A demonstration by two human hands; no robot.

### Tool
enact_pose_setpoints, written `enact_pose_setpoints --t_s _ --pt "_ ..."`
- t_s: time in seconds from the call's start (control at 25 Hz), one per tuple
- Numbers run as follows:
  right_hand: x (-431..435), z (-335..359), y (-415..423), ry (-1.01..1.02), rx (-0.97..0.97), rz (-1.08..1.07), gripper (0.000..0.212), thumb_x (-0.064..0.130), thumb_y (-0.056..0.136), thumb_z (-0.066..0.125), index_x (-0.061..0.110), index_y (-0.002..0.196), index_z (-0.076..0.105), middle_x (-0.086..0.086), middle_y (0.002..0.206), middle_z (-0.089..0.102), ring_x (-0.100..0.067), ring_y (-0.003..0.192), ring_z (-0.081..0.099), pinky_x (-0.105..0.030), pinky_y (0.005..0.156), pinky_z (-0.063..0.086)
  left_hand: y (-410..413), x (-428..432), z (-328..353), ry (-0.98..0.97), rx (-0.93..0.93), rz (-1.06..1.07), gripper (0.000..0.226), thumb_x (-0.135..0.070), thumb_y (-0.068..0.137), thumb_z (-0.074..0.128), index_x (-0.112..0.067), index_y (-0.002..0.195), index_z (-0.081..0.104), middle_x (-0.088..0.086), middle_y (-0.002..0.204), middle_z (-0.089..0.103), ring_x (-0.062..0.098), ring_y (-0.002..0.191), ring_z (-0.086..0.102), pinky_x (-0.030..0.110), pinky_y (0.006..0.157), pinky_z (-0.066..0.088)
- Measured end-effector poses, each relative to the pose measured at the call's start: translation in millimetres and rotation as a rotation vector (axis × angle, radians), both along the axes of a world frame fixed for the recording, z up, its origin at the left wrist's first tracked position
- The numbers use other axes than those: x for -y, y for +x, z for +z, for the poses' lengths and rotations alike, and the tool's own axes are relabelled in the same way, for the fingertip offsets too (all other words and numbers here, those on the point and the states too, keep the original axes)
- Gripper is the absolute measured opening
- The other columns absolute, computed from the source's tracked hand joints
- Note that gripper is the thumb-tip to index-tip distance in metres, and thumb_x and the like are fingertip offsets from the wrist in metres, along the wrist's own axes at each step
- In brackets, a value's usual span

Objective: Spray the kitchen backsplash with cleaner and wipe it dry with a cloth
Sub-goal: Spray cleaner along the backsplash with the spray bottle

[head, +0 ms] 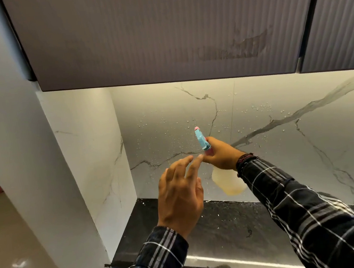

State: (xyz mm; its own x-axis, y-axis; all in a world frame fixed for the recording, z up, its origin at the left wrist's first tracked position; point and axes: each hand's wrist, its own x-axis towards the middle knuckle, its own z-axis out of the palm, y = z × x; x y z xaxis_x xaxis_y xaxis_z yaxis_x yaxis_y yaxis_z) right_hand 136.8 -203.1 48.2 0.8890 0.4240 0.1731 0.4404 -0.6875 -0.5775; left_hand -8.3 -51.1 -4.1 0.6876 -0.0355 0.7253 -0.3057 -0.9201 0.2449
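plaid sleeve [160, 257], right hand [222, 154] gripping translucent spray bottle [228, 181].

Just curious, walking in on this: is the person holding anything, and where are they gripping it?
The right hand grips a translucent plastic spray bottle around its neck, just below the blue trigger head. The left hand holds nothing.

Glossy veined marble backsplash [283, 155] beaded with droplets, polished black stone counter [226, 233], matt ribbed cabinet [150, 32].
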Motion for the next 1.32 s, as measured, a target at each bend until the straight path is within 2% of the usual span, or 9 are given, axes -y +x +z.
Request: enact_pose_setpoints --t_s 0.12,0.28,0.44,0.52,0.6,0.72,0.92,1.12,1.32 --pt "-3 -1 -2 -0.062 0.03 -0.059 0.044 0.028 0.095 0.067 0.009 0.128 0.045 -0.002 0.104 0.058 -0.02 0.091 0.058 -0.031 0.082 0.044 2 -1 -7 -0.018 -0.069 0.036 0.046 -0.033 0.094 0.04 -0.028 0.137 0.054 -0.003 0.135 0.058 0.018 0.127 0.05 0.047 0.098 0.05" --pt "-2 -12 5 0.224 -0.015 -0.207 0.027 0.033 0.095 0.063 0.007 0.093 0.06 -0.003 0.069 0.068 -0.018 0.061 0.07 -0.043 0.074 0.061 3 -2 -11 -0.02 -0.074 0.028 0.039 -0.03 0.092 0.043 -0.028 0.127 0.061 -0.003 0.129 0.062 0.017 0.123 0.054 0.043 0.098 0.05" --pt "-10 -14 4 0.197 0.123 -0.314 0.033 0.039 0.097 0.062 0.008 0.087 0.06 -0.002 0.065 0.065 -0.007 0.046 0.065 -0.014 0.047 0.047 2 -7 -15 -0.019 -0.067 0.025 0.038 -0.031 0.092 0.042 -0.028 0.123 0.064 -0.003 0.126 0.063 0.018 0.121 0.056 0.042 0.098 0.051" --pt "-23 -15 6 0.202 0.186 -0.338 0.03 0.038 0.097 0.062 0.01 0.087 0.057 -0.004 0.069 0.065 -0.012 0.052 0.067 -0.014 0.045 0.046 0 -11 -20 -0.031 -0.063 0.03 0.039 -0.032 0.092 0.04 -0.029 0.122 0.064 -0.004 0.125 0.063 0.017 0.121 0.055 0.041 0.098 0.051" --pt "-41 -15 10 0.3 0.191 -0.36 0.029 0.039 0.096 0.062 0.012 0.089 0.057 -0.007 0.077 0.067 -0.023 0.064 0.071 -0.027 0.054 0.056 -6 -16 -28 -0.041 -0.076 0.032 0.037 -0.032 0.093 0.04 -0.03 0.122 0.063 -0.006 0.126 0.062 0.016 0.121 0.055 0.04 0.098 0.05" --pt "-77 -11 19 0.401 0.121 -0.342 0.033 0.043 0.096 0.062 0.011 0.102 0.055 -0.005 0.087 0.067 -0.023 0.066 0.071 -0.021 0.05 0.051 -12 -31 -43 -0.071 -0.083 0.059 0.036 -0.032 0.092 0.041 -0.031 0.121 0.063 -0.006 0.124 0.063 0.016 0.12 0.056 0.041 0.096 0.052" --pt "-142 -30 38 0.274 0.159 -0.278 0.032 0.043 0.095 0.062 0.013 0.1 0.056 -0.009 0.089 0.069 -0.029 0.074 0.07 -0.048 0.072 0.062 -12 -61 -61 -0.109 -0.094 0.121 0.037 -0.034 0.092 0.04 -0.032 0.121 0.063 -0.007 0.126 0.063 0.015 0.121 0.056 0.043 0.097 0.053" --pt "-182 -23 53 0.259 0.232 -0.199 0.037 0.053 0.095 0.058 0.016 0.102 0.055 -0.005 0.085 0.066 -0.026 0.07 0.066 -0.045 0.065 0.059 -2 -83 -77 -0.159 -0.071 0.154 0.036 -0.033 0.092 0.041 -0.034 0.121 0.062 -0.01 0.127 0.062 0.014 0.122 0.055 0.041 0.1 0.051" --pt "-170 -4 61 -0.012 0.432 -0.214 0.038 0.048 0.098 0.057 0.01 0.104 0.054 -0.01 0.095 0.053 -0.021 0.078 0.042 -0.028 0.062 0.032 -6 -82 -98 -0.215 -0.063 0.153 0.034 -0.032 0.091 0.043 -0.036 0.118 0.063 -0.012 0.123 0.062 0.012 0.121 0.055 0.039 0.1 0.052"
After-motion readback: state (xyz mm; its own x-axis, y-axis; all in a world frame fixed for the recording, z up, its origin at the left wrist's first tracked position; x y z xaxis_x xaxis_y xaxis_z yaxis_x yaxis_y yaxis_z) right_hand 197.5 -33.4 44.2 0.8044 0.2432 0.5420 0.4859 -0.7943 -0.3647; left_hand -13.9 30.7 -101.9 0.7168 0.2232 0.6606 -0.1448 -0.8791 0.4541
